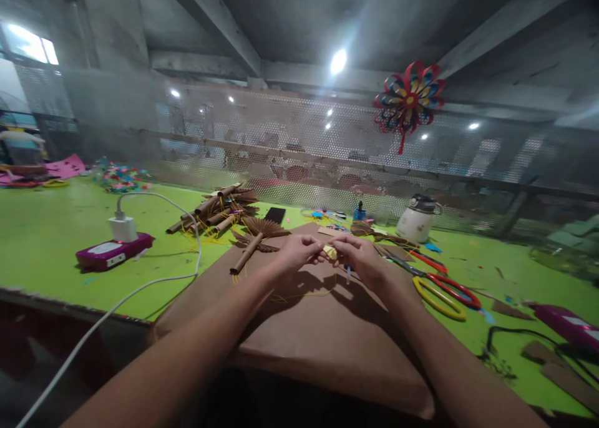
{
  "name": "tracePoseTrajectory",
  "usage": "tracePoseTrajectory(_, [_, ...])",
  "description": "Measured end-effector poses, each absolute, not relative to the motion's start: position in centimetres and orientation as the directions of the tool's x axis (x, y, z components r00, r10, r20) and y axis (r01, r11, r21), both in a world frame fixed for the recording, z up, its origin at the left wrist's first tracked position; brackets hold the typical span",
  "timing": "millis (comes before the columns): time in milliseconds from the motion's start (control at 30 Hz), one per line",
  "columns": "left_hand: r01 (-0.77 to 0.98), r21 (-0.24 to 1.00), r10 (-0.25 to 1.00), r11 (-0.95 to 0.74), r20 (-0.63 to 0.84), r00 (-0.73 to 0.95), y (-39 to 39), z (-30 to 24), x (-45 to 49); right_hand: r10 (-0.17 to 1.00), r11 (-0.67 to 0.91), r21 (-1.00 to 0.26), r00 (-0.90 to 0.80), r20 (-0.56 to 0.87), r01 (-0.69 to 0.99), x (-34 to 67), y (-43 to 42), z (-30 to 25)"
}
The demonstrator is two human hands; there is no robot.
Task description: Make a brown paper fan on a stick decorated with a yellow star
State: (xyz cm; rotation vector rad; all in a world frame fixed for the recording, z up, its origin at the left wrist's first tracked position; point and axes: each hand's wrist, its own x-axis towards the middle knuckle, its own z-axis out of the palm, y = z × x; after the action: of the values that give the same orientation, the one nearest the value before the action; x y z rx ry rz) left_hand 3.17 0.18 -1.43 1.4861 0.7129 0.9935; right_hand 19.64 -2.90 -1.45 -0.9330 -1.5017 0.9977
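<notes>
A small pale yellow piece (330, 252), perhaps folded paper, sits between my two hands above the brown paper sheet (299, 334). My left hand (302, 253) pinches it from the left with thumb and fingers. From the right, the bent fingers of my right hand (359, 258) close on the same piece. A thin yellow thread (309, 295) runs over the sheet below the hands. Just left of them lies a brown paper roll (246, 253) with a pleated fan (266, 227) beside it.
Similar brown rolls (210, 211) are heaped at the back left, near a black phone (275, 214). Yellow-handled scissors (438, 298) and red-handled scissors (453, 291) lie right. A white jug (416, 219) stands behind. A white cable (154, 281) trails from a purple power strip (115, 251).
</notes>
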Motion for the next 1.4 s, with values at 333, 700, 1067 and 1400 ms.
tracePoseTrajectory(333, [-0.043, 0.966, 0.865, -0.257, 0.249, 0.435, -0.6, -1.1, 3.4, 0.926, 0.376, -0.912, -0.103, 0.364, 0.165, 19.1, -3.1, -1.6])
tracePoseTrajectory(700, [0.11, 0.959, 0.72, -0.262, 0.118, 0.683, 0.2, -1.3, 2.1, 0.957, 0.203, -0.979, -0.218, 0.191, 0.032, 20.2, -2.2, -2.5])
tracePoseTrajectory(1067, [0.162, 0.938, 0.768, -0.307, 0.143, 0.625, 0.6, -2.2, 2.4, 0.972, 0.17, -0.985, -0.165, 0.165, 0.014, 20.5, -1.8, -2.4])
tracePoseTrajectory(1400, [0.186, 0.926, 0.797, -0.329, 0.167, 0.581, 0.1, -2.0, 2.8, 0.967, 0.216, -0.976, -0.138, 0.212, 0.012, 20.2, -2.0, -2.4])
